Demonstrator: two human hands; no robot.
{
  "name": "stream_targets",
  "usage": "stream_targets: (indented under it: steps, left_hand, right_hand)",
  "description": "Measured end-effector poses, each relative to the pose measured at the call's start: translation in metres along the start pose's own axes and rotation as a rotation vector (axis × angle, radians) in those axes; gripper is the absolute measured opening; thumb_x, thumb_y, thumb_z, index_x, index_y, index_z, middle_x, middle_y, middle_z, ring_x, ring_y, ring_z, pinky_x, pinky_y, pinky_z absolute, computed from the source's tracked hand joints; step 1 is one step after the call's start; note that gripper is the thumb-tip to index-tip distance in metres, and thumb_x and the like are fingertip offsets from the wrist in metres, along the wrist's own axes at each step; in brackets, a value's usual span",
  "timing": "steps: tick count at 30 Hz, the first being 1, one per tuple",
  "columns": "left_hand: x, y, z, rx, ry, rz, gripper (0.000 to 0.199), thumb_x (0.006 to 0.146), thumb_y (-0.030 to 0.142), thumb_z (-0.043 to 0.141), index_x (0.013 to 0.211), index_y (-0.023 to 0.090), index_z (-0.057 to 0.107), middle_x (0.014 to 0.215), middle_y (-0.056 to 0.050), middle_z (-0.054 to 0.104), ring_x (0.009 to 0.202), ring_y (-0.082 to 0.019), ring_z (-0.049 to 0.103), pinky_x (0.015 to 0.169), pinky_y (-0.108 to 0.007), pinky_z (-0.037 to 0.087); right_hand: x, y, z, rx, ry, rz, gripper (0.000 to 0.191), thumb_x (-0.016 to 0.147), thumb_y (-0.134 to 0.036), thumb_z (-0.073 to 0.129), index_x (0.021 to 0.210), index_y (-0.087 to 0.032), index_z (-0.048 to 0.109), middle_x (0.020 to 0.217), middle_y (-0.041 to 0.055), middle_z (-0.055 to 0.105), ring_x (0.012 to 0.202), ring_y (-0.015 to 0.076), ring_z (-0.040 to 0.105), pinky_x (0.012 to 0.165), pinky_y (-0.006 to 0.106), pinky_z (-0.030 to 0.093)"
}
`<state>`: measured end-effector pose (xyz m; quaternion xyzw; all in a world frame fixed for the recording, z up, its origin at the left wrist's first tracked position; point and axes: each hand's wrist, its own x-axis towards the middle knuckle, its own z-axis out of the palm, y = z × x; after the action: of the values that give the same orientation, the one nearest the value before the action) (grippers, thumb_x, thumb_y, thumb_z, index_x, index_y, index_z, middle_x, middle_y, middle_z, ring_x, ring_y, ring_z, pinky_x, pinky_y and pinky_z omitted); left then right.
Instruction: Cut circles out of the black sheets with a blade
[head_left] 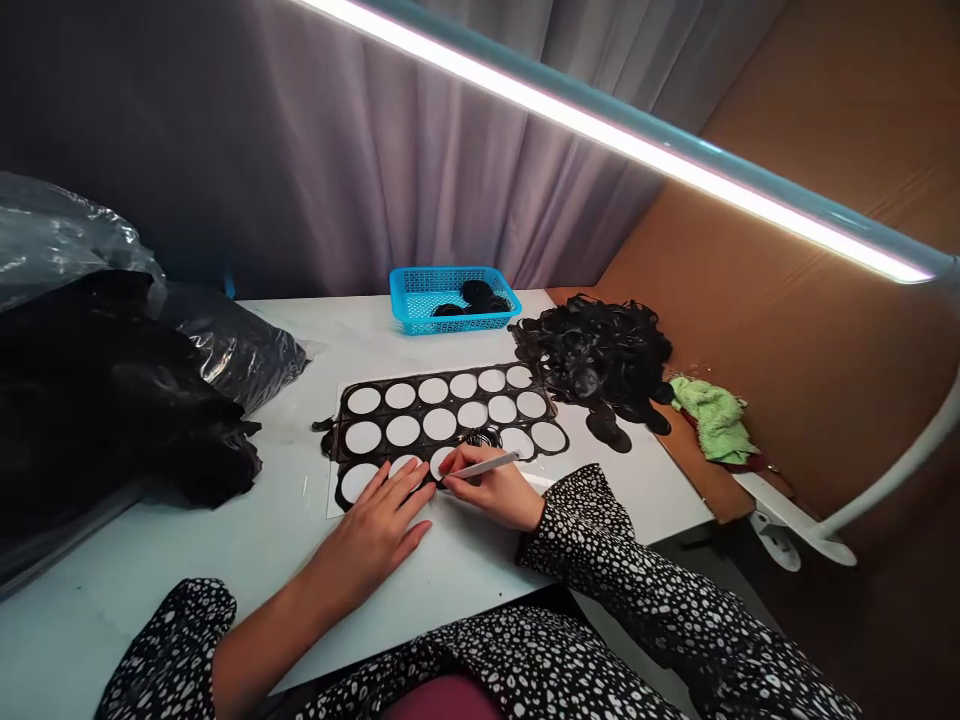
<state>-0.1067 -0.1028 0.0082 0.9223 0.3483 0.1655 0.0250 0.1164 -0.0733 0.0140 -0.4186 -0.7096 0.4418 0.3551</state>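
A black sheet with rows of round cut-outs lies on the table, white showing through the holes. My left hand rests flat on its near edge, fingers spread. My right hand pinches a slim, light grey pen-like tool whose tip is hidden behind the fingers. That hand is over a near-row hole, just right of my left fingertips. Thin black rings sit on the sheet behind my right hand. What the working end touches cannot be seen.
A blue basket with black discs stands at the back. Black scraps are heaped at the right, near a green cloth. Black material and plastic bags fill the left. A lit lamp crosses overhead.
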Motion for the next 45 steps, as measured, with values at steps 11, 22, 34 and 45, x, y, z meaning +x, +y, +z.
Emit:
stream_targets:
  steps: [11,22,34,45]
  left_hand:
    - [-0.001,0.000,0.005,-0.020,0.002,-0.036,0.035,0.098,0.029,0.049,0.132,0.020,0.055,0.144,-0.012,0.051,0.137,-0.030,0.044,0.110,-0.054,0.040]
    - [-0.003,0.004,0.002,-0.083,0.035,-0.088,0.035,0.097,0.028,0.052,0.132,0.022,0.056,0.155,-0.013,0.034,0.142,-0.036,0.034,0.109,-0.057,0.039]
    - [-0.045,0.006,-0.013,0.028,0.143,-0.164,0.031,0.098,0.027,0.050,0.126,0.017,0.060,0.131,-0.012,0.062,0.125,-0.027,0.057,0.105,-0.046,0.049]
    - [-0.046,0.004,-0.004,-0.002,0.127,-0.178,0.033,0.097,0.026,0.051,0.129,0.018,0.058,0.134,-0.012,0.060,0.128,-0.028,0.054,0.108,-0.048,0.046]
  right_hand:
    - [-0.012,-0.001,0.016,-0.531,-0.017,-0.147,0.004,0.089,-0.016,0.059,0.090,-0.020,0.058,0.094,0.0079,0.067,0.089,0.0213,0.058,0.077,0.033,0.048]
    - [0.047,0.013,-0.083,-0.640,0.507,0.085,0.011,0.086,-0.021,0.050,0.078,-0.019,0.058,0.082,0.0076,0.067,0.068,0.0177,0.056,0.065,0.029,0.041]
    - [0.026,-0.020,0.019,0.106,-0.166,0.027,0.022,0.082,-0.026,0.061,0.066,-0.020,0.047,0.084,0.0044,0.068,0.074,0.0154,0.060,0.062,0.025,0.044]
    - [0.021,-0.023,0.033,-0.270,-0.152,-0.079,0.018,0.083,-0.013,0.066,0.071,-0.021,0.056,0.073,-0.0003,0.067,0.075,0.0174,0.055,0.073,0.030,0.043]
